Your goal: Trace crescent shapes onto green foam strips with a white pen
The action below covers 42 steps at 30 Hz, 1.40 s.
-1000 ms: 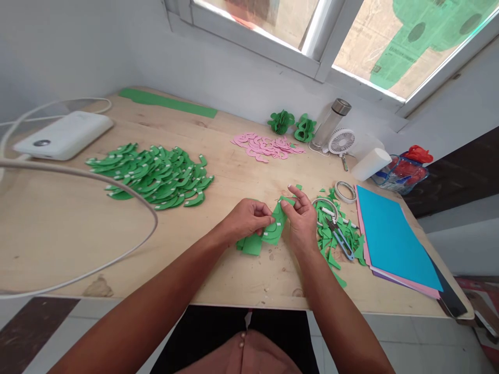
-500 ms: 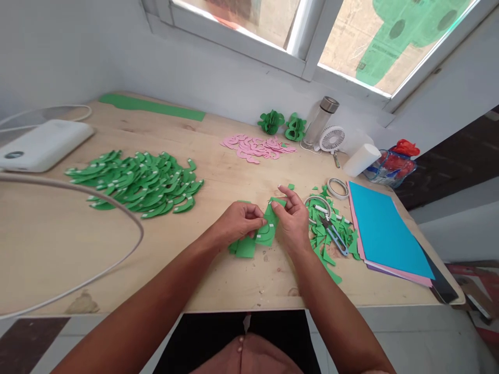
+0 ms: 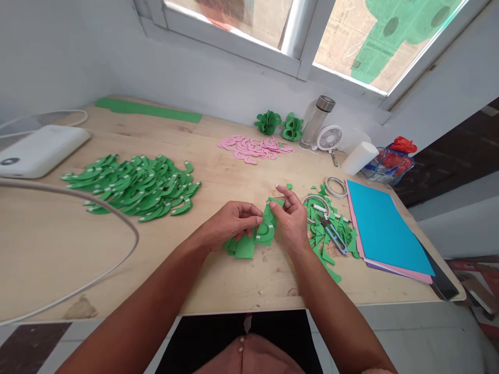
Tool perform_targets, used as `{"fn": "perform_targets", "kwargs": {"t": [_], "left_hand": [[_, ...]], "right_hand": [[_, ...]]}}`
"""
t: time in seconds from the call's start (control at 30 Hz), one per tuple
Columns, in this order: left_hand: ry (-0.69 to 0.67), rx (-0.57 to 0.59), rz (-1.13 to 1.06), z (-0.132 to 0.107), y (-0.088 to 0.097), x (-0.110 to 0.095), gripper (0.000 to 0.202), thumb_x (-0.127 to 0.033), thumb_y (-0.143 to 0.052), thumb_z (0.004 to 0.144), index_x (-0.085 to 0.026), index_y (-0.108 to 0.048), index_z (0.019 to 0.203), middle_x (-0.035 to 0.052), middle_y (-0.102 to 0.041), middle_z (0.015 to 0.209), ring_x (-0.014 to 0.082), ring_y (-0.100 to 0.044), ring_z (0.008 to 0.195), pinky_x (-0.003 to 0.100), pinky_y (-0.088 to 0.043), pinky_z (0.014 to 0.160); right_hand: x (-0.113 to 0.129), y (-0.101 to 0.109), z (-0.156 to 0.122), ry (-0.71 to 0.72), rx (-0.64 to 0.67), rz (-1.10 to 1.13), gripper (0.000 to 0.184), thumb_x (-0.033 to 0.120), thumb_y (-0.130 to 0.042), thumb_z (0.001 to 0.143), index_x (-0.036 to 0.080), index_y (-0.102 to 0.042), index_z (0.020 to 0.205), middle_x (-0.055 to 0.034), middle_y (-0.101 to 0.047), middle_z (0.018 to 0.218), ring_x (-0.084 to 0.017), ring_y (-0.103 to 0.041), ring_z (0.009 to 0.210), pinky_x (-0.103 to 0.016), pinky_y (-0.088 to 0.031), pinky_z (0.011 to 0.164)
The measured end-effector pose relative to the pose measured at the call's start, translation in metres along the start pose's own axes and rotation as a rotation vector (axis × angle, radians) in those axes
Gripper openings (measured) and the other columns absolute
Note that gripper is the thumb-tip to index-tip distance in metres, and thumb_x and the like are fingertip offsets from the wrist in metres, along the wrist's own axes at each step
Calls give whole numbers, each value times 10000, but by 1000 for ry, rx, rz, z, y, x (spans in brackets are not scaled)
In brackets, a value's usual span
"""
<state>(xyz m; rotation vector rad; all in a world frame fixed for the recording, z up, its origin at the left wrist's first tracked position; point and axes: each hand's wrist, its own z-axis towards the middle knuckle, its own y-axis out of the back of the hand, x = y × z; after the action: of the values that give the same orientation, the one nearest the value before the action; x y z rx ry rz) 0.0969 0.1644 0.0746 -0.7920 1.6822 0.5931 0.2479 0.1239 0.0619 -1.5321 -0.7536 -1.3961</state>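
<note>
My right hand [image 3: 291, 221] pinches a piece of green paper [image 3: 267, 228] between thumb and fingers, its index finger stretched away from it. A curved outline and small white tabs show on this paper. My left hand [image 3: 238, 224] is at the paper's left edge, thumb and fingertips pressed together; what they hold, if anything, is too small to tell. Partly beneath the left hand lie several green paper strips [image 3: 245, 248] on the table. Just right of my right hand, blue-handled thread snips [image 3: 333, 234] rest on a heap of green paper scraps [image 3: 325, 253].
At left is a pile of curved green cutouts [image 3: 136, 184] with white tabs, near a white power bank [image 3: 42, 148] and a looping cable [image 3: 132, 228]. Pink cutouts [image 3: 253, 148] and a glass bottle [image 3: 317, 122] stand behind. A tape roll [image 3: 336, 187] and blue sheets [image 3: 388, 228] are at right.
My left fingertips have drawn slightly left, away from the marked paper. The right hand keeps its pinch on it. The whole view has shifted a little.
</note>
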Motion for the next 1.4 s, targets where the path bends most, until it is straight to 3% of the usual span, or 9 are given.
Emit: {"fn": "perform_targets", "kwargs": {"t": [0.73,0.9,1.07,1.2,1.4], "left_hand": [[-19,-52,-8,0,-4,-1,162,-322,-685,651,-168,-639,629,-58,-521,445,56,-394,386,163,-283,369],[-54,-136,-43,2,-5,-1,147,-305,-684,634,-166,-641,613,-53,-524,442,57,-390,382,171,-271,376],[-100,-277,-116,3,-1,-3,188,-340,-696,629,-161,-648,655,-41,-546,461,75,-455,432,182,-331,421],[-116,-345,-177,4,2,-5,225,-364,-715,611,-157,-640,661,-34,-562,470,80,-466,432,196,-359,436],[-119,-357,-259,5,2,-4,227,-362,-721,596,-161,-631,651,-20,-583,491,89,-491,438,208,-373,437]], "right_hand": [[-2,1,0,20,6,-44,455,274,-750,658,203,-653,1097,58,-611,720,-95,-483,593,-231,-358,537],[-2,0,0,25,8,-34,469,288,-758,663,207,-640,1109,70,-588,692,-101,-517,613,-237,-387,572],[0,-2,-1,-35,105,-5,529,308,-770,664,216,-596,1154,36,-671,779,-140,-620,726,-272,-468,675],[-1,-2,-3,-86,150,-64,554,315,-766,673,211,-588,1187,60,-646,711,-129,-601,662,-270,-450,652],[0,0,-4,-87,151,-121,518,304,-748,672,204,-608,1161,79,-603,650,-113,-537,608,-256,-400,609]]}}
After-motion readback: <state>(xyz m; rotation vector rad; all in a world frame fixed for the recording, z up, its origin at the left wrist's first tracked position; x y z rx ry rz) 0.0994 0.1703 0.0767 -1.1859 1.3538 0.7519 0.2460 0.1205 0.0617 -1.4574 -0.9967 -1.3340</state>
